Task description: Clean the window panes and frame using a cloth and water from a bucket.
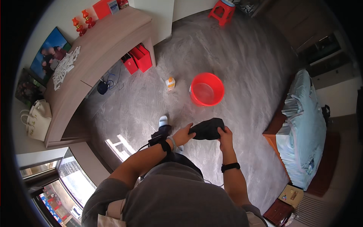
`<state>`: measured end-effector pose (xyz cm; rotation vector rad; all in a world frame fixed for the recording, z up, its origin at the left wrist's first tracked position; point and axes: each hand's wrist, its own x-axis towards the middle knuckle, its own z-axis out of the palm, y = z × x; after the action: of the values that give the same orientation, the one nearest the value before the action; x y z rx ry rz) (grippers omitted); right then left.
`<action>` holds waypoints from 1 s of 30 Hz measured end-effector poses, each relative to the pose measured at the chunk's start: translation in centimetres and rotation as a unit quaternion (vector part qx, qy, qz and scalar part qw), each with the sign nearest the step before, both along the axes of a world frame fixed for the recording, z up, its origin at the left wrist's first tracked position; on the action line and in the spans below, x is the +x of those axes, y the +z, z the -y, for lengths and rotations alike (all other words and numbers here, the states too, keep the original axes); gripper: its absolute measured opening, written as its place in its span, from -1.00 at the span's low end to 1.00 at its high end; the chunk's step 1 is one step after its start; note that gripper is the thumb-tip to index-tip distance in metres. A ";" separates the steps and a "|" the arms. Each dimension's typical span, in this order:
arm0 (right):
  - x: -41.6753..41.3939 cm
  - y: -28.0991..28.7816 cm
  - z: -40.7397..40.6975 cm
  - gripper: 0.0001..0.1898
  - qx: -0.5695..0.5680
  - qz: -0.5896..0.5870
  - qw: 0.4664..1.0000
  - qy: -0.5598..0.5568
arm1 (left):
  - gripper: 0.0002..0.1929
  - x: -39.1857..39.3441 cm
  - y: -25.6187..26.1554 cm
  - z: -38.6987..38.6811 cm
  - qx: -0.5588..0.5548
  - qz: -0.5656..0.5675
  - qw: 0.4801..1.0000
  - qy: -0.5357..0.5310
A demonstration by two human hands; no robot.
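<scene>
Stretched between my two hands is a piece of black cloth (208, 129), held in front of my body above the floor. My left hand (183, 136) grips its left end, with the thumb on top. At the opposite end, my right hand (225, 136) pinches the edge, the fingers partly hidden beneath it. Beyond the cloth, a red plastic bucket (207, 89) stands on the floor; whether it contains water is hard to tell. Left of the bucket is a small white bottle (170, 84) with an orange-yellow top.
A long wooden desk (113, 37) curves along the left, with red bags (141, 58) and a cable (113, 81) beneath it. To the right is a bed (303, 133) with a pale blue cover. A red plastic stool (222, 12) stands at the back.
</scene>
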<state>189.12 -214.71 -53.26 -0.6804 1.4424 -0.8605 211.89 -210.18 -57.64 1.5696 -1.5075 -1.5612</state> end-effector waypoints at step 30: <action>-1.6 -63.6 43.7 0.01 -0.002 -0.433 0.744 0.508 | -0.15 -3.7 -41.6 42.6 -0.018 0.351 0.936 0.031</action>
<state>187.55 -258.45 -116.83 -1.7940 1.4899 0.4145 208.22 -252.73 -99.24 2.2703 -1.7833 -0.9543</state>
